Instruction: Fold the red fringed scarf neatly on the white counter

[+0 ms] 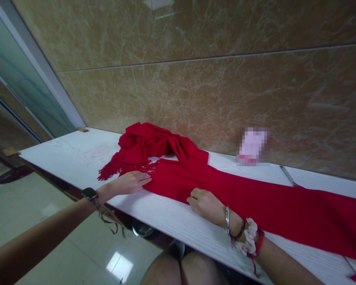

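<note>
A long red scarf (255, 202) lies spread flat along a white table (77, 154), running off to the right. My left hand (130, 182) lies flat, fingers stretched out, on the scarf's fringed left end. My right hand (203, 202) rests on the scarf's near edge with its fingers curled under, seemingly pinching the cloth. A second red scarf (148, 144) sits bunched in a heap behind my left hand, its tassels hanging toward the table's left.
A brown marble wall rises right behind the table. A small pink blurred object (252, 145) leans against the wall at the back. A glass panel stands at far left. My knees (180, 269) are under the table's front edge.
</note>
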A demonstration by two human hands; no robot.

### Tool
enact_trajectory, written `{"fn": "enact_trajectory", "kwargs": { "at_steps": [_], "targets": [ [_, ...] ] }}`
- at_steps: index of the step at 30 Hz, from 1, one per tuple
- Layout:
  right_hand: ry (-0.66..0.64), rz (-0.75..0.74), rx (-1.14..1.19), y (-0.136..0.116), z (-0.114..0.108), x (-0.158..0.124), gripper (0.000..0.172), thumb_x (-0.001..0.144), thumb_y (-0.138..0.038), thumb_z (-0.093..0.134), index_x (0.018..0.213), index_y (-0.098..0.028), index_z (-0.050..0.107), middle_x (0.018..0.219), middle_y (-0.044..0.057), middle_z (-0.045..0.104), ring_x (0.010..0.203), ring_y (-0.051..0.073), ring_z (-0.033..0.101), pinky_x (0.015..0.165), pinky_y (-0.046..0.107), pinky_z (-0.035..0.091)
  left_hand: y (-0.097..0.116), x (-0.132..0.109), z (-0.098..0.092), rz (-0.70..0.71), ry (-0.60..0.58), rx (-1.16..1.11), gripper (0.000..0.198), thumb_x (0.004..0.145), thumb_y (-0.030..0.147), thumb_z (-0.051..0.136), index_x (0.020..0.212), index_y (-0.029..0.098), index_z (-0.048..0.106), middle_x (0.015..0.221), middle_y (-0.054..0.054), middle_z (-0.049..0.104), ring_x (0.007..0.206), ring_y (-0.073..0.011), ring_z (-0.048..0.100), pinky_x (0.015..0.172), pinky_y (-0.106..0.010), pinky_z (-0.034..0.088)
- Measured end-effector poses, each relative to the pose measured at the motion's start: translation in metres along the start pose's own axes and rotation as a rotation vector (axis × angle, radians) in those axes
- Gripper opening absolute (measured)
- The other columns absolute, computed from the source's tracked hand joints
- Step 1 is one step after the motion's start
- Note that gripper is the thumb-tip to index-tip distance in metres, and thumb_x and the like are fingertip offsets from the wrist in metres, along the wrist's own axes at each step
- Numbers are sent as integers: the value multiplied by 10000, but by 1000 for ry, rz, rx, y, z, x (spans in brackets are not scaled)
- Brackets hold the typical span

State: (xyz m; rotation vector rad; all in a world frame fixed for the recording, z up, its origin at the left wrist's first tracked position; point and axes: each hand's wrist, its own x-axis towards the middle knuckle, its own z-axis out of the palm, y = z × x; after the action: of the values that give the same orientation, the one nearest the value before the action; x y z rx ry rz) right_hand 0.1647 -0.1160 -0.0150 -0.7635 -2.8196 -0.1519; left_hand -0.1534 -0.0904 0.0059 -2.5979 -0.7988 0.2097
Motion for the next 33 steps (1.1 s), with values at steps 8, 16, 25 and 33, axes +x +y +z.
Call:
{"fn": "enact_trajectory", "kwargs": {
  "at_steps": [8,16,25,33],
  "targets": [
    [250,51,231,8,13,-1,159,796,-91,437,782,-168,575,856,59,619,857,143,571,801,264,460,9,23,-8,-15,-47,-59,524,792,-20,381,1252,225,428,1284,-21,487,1214,-147,387,1006,-289,317],
    [33,-30,281,9,13,-4,198,707,-34,448,803,-165,561,1021,87,619,1099,206,499,950,399,373,11,9,15,-84,18,-111,614,755,-83,294,1272,233,398,1314,-28,451,1203,-128,401,1010,-286,331],
    [204,-33,266,14,15,-6,208,745,-45,396,803,-166,554,1030,104,631,1107,186,502,965,400,363,4,19,-12,-120,-6,-39,530,803,-16,337,1269,226,413,1315,-39,449,1249,-151,334,1042,-330,245],
    [65,-86,301,14,15,-4,228,719,-41,427,808,-164,596,958,87,665,1001,172,572,900,342,432,9,13,6,-53,-38,-116,622,771,-68,326,1259,307,413,1309,20,458,1240,-105,344,1042,-292,215]
  ]
}}
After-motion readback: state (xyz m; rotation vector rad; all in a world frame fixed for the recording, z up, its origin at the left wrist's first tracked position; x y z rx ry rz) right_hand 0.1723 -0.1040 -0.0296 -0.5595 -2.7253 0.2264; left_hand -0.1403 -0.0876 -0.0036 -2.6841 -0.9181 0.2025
